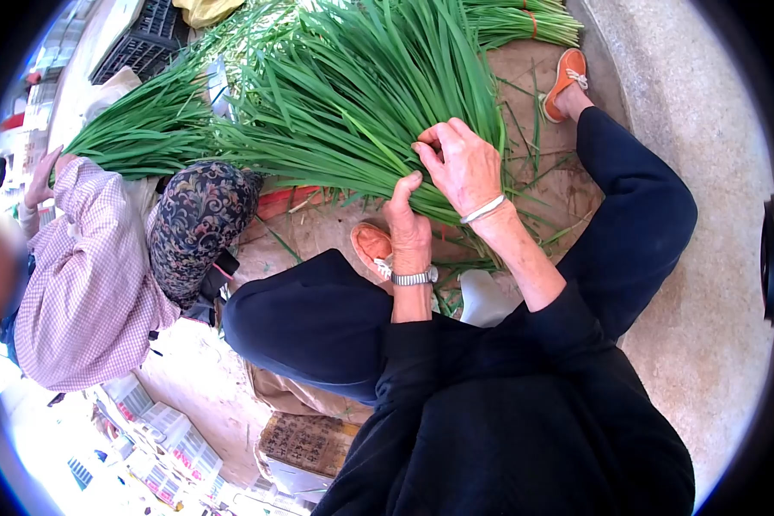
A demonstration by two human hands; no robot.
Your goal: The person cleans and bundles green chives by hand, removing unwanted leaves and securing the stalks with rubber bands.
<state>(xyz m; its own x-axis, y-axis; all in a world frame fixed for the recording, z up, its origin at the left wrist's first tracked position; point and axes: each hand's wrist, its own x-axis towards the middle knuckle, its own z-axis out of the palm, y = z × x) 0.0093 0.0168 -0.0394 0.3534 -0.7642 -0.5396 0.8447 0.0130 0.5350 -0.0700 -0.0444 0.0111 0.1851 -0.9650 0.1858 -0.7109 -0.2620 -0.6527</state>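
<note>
Left hand (410,228): thumb raised, fingers hidden; grip cannot be told;
Right hand (470,172): fingers curled, narrow opening; over green leaves (361,95);
Co-worker (90,275): beside leaves, at left

A produce work area, shown by heaped green leaves (344,95) and a black crate (142,43).

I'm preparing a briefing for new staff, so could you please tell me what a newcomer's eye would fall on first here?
Probably the big fan of long green leaves at top centre, with the left hand and right hand at its near edge. Next might come the bright orange shoe at upper right, then the co-worker's checked shirt at far left.
</note>
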